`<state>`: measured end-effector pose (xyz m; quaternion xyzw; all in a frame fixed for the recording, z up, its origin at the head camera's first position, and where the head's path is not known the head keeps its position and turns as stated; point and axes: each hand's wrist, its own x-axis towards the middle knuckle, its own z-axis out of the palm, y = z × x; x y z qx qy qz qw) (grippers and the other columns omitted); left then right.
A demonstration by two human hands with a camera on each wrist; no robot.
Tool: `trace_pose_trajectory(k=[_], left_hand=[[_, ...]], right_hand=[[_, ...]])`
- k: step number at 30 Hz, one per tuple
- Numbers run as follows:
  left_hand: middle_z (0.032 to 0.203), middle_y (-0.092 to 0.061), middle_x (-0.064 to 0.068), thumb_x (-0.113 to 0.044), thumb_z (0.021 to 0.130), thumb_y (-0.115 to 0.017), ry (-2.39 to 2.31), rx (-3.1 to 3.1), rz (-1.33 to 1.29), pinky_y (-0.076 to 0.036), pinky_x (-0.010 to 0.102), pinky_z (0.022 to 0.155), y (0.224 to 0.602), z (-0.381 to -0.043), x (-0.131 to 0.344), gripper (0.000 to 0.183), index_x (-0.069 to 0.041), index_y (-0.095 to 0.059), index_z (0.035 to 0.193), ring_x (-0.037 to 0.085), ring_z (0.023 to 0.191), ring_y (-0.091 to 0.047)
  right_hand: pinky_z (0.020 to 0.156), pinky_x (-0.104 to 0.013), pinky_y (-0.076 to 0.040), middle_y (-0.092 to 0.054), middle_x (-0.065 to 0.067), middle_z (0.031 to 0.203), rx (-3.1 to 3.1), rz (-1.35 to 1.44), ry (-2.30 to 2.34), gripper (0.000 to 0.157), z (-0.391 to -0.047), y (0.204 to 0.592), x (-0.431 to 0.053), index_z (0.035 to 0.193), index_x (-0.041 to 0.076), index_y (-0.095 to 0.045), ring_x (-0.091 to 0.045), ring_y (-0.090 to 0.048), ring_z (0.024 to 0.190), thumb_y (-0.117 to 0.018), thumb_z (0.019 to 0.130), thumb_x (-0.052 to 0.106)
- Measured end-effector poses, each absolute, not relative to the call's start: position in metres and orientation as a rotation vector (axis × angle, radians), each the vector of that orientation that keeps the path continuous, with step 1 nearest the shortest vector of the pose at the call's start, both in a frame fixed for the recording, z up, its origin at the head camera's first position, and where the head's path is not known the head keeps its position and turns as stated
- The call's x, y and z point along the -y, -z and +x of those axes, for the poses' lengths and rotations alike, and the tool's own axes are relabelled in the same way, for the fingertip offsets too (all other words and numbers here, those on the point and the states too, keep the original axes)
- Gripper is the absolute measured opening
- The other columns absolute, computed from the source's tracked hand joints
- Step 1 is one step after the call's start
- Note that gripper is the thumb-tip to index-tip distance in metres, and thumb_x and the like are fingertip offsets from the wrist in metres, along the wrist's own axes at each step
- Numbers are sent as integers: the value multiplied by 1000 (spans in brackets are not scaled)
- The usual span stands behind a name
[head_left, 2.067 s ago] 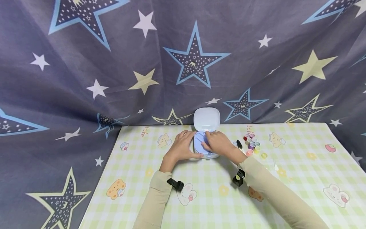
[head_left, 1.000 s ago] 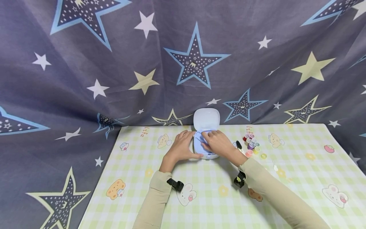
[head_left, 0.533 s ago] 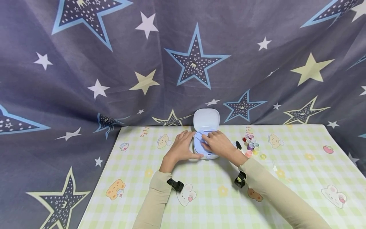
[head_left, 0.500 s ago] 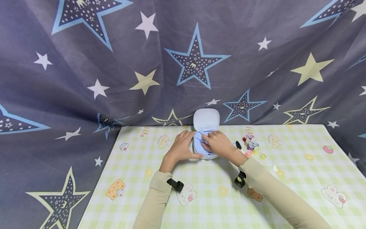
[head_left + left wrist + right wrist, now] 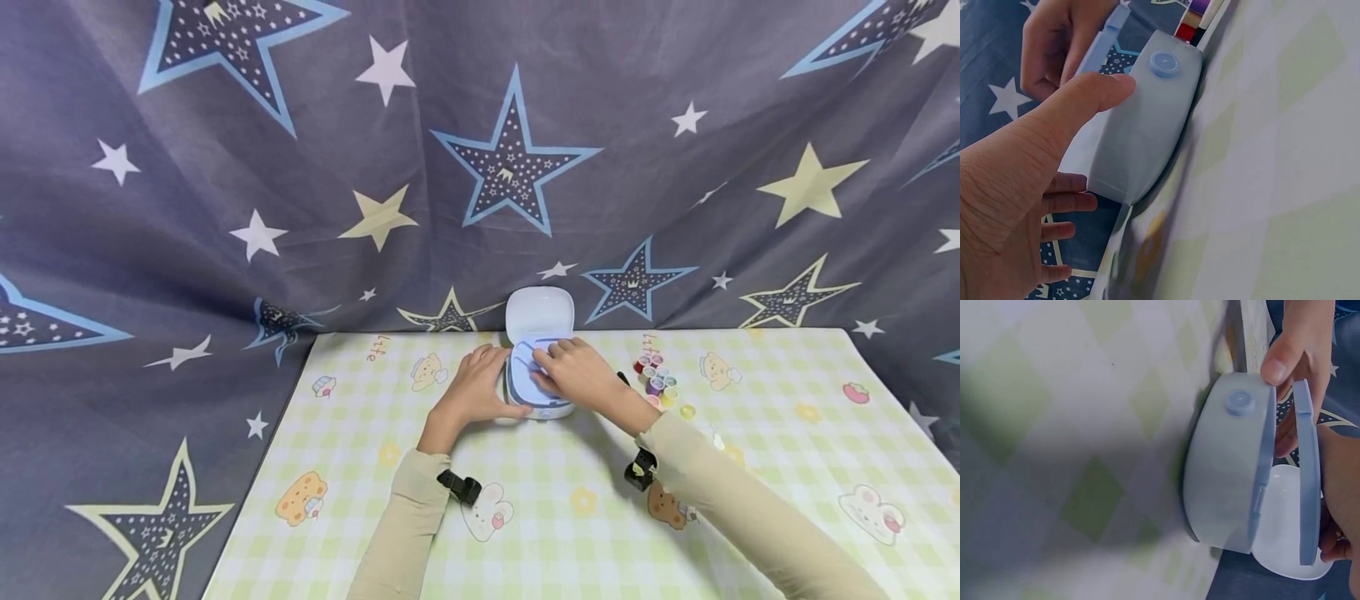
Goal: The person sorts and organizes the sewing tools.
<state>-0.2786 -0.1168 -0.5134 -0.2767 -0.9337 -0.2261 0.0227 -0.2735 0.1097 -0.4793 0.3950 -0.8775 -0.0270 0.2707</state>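
Observation:
A white box [image 5: 551, 412] with a round blue button [image 5: 1240, 402] on its front stands at the table's back edge, its white lid [image 5: 540, 310] swung up behind. My left hand [image 5: 476, 387] holds the box at its left side, with the thumb [image 5: 1107, 89] at the front rim and the fingers behind. My right hand [image 5: 581, 375] grips a light blue inner tray [image 5: 527, 379] by its right part. In the right wrist view the tray stands apart from the box's rim, with a gap between them. The box's inside is hidden.
Several small coloured spools [image 5: 656, 383] stand right of the box, partly behind the right forearm. Beside them lie a black-tipped thin tool [image 5: 623, 378] and a small yellow round piece [image 5: 687, 412]. A star-patterned curtain [image 5: 360, 125] hangs behind the checked tablecloth [image 5: 547, 517].
The right hand has raised the blue tray a little out of the box, and the right forearm has shifted slightly to the right. The left hand has stayed at the box.

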Motion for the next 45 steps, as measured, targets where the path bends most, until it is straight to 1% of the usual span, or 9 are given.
trace_pose_trajectory(k=[5,11,18,22,26,30,33,36,45], left_hand=[[148,-55,8,-61,69,-83,687,2902,-865,-27,52,122,514,-278,112,101,-11,-47,149,38,147,-37],[147,-56,8,-62,69,-83,688,2888,-875,-29,53,121,514,-280,106,103,-9,-47,149,37,146,-39],[146,-57,8,-63,68,-84,679,2885,-874,-30,51,120,515,-282,98,104,-9,-47,149,32,144,-40],[146,-56,9,-63,68,-84,679,2896,-870,-29,52,121,515,-280,96,105,-8,-47,150,34,144,-39],[146,-56,9,-64,68,-83,682,2904,-851,-29,52,121,517,-280,95,104,-10,-47,150,34,145,-39],[145,-56,7,-65,68,-82,670,2915,-828,-30,51,121,518,-280,97,104,-11,-46,150,32,144,-39],[145,-56,7,-65,69,-82,663,2920,-823,-31,50,120,518,-279,98,104,-11,-46,151,31,144,-40],[143,-57,8,-63,69,-83,692,2914,-823,-32,51,119,516,-277,100,103,-10,-47,150,31,141,-43],[143,-57,10,-61,68,-87,684,2949,-851,-35,53,117,506,-282,111,103,-10,-49,148,34,140,-45]], right_hand=[[69,-41,-53,-60,-5,73,2341,1080,48,25,-267,466,-120,95,9,-59,-27,-62,69,-70,94,31],[65,-41,-51,-58,-6,71,2304,1065,32,27,-265,450,-138,93,7,-58,-28,-61,67,-71,92,31],[62,-40,-49,-58,-6,70,2272,1022,44,26,-262,427,-167,93,7,-57,-26,-58,64,-68,91,31],[60,-41,-48,-60,-9,72,2235,1003,11,28,-259,415,-187,94,4,-60,-28,-58,64,-68,89,30],[60,-42,-47,-61,-11,73,2219,975,-31,28,-257,404,-210,97,3,-61,-29,-58,64,-64,92,30],[58,-43,-44,-60,-12,71,2213,916,-58,31,-257,397,-236,97,2,-61,-29,-53,61,-57,97,32],[55,-44,-42,-59,-13,70,2214,879,-63,33,-258,396,-256,95,1,-60,-29,-49,58,-54,98,34],[54,-44,-41,-59,-14,70,2227,854,-55,34,-260,399,-274,96,1,-60,-30,-48,56,-53,99,35],[58,-48,-46,-59,-14,69,2259,838,-51,27,-270,423,-316,95,1,-60,-33,-54,57,-62,91,28]])
